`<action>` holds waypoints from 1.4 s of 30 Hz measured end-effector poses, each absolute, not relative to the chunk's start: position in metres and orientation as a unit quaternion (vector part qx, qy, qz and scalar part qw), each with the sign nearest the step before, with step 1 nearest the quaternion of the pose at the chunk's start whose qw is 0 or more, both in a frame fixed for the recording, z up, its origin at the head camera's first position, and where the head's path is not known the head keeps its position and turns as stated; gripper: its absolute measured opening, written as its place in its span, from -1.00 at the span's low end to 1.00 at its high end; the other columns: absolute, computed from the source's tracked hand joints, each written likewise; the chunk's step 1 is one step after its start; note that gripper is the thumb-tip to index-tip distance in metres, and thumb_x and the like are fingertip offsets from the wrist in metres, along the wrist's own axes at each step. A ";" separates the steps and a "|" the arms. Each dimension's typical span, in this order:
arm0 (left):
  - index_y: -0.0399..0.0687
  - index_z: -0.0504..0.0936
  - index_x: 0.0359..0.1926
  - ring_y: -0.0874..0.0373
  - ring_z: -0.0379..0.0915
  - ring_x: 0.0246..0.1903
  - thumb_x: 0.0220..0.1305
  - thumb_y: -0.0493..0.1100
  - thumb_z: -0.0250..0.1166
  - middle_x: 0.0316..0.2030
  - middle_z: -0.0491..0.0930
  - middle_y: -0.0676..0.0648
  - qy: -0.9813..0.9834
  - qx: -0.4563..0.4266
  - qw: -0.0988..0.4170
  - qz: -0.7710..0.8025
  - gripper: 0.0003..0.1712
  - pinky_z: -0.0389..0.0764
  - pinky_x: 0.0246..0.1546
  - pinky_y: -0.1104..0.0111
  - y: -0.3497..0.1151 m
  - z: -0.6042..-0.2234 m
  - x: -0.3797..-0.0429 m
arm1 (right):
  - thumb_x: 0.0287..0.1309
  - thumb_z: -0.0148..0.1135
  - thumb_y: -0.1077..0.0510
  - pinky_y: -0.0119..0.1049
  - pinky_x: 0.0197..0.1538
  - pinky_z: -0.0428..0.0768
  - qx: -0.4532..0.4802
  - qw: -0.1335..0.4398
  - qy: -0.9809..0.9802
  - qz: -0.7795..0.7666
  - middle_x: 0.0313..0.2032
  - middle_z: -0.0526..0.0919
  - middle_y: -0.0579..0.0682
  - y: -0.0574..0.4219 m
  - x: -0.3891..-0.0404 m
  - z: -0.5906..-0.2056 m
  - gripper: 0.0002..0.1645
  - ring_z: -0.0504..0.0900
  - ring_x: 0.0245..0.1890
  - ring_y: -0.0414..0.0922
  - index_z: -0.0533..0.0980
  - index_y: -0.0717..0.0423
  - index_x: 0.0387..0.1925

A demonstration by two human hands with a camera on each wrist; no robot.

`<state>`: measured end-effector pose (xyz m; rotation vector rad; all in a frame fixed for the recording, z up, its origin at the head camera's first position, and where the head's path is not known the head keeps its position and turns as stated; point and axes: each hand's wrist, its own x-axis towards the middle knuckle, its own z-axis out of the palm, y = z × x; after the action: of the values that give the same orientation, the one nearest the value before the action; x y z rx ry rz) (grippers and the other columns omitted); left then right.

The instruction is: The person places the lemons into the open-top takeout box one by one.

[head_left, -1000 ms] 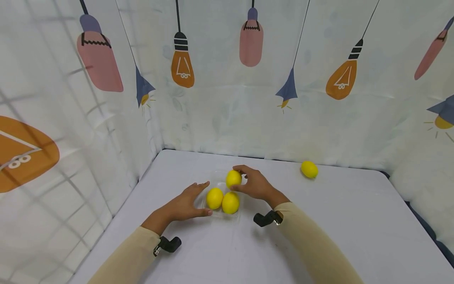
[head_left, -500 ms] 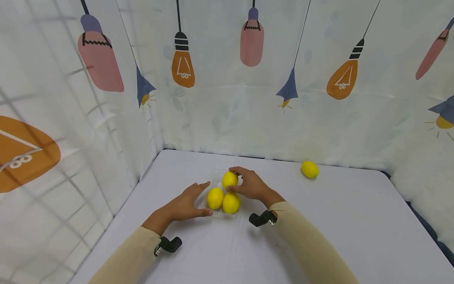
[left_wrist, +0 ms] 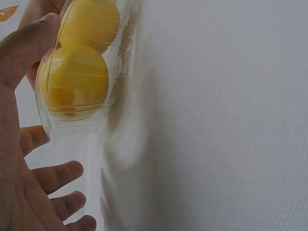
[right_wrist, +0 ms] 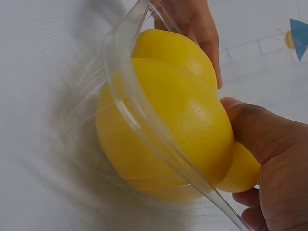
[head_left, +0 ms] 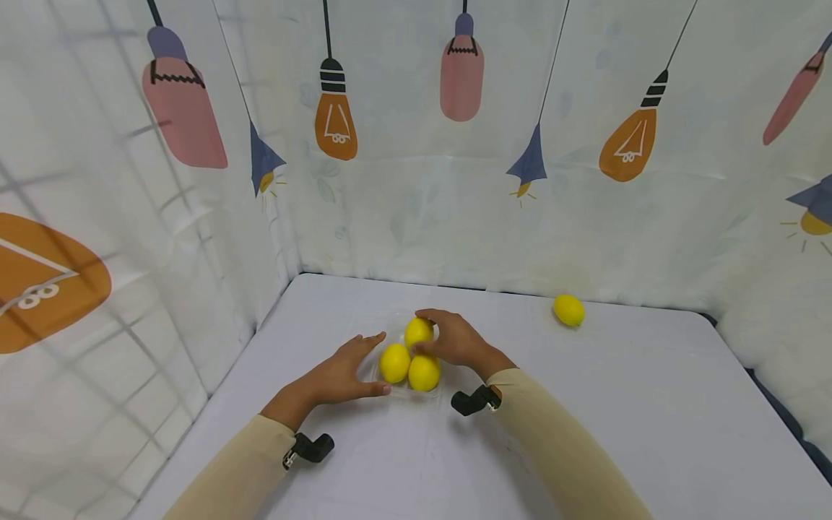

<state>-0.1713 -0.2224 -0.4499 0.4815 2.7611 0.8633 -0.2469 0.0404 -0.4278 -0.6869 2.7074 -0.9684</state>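
Observation:
A clear plastic container [left_wrist: 124, 55] stands on the table with yellow lemons in it. The left lemon [head_left: 394, 363] and the front lemon [head_left: 425, 373] lie side by side inside. My right hand [head_left: 458, 338] pinches a third lemon [head_left: 418, 331] between thumb and fingers, low at the container's back, close behind the other two. My left hand [head_left: 341, 372] spreads along the container's left end. In the left wrist view its thumb [left_wrist: 41, 33] touches the rim and the index finger reaches the side, while the other fingers extend loosely past it.
Another lemon [head_left: 568, 310] lies at the back right of the white-covered table [head_left: 617, 404]. Behind and to the left hang white cloths printed with lamps [head_left: 416, 217]. A black camera mount sits on each wrist.
My right hand has moved slightly left and down with its lemon, bringing it closer to the two in the container. The left hand has stayed in place.

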 end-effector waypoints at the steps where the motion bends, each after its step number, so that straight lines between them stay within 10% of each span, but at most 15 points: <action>1: 0.15 0.09 0.63 -0.23 -0.24 0.57 0.09 0.41 0.46 0.56 0.13 -0.08 0.936 0.164 0.104 0.292 0.22 0.00 0.42 -0.31 -0.222 -0.450 -0.171 | 0.16 0.50 -0.18 0.01 0.37 0.41 -0.231 0.093 0.914 -0.322 0.32 0.53 -0.08 0.040 -0.247 -0.428 -0.14 0.48 0.27 -0.03 0.41 -0.13 0.45; 42: 0.27 0.08 0.63 -0.16 -0.23 0.58 0.06 0.44 0.46 0.56 0.12 -0.03 0.938 0.151 0.104 0.295 0.22 0.01 0.42 -0.29 -0.223 -0.452 -0.169 | 0.36 0.34 -0.07 -0.02 0.44 0.32 -0.239 0.089 0.930 -0.263 0.33 0.51 0.02 0.032 -0.246 -0.425 -0.37 0.41 0.37 0.03 0.50 0.04 0.37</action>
<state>-0.1686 -0.2232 -0.4516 0.4444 2.7664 0.8711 -0.2459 0.0320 -0.4251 -0.7108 2.7673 -0.7834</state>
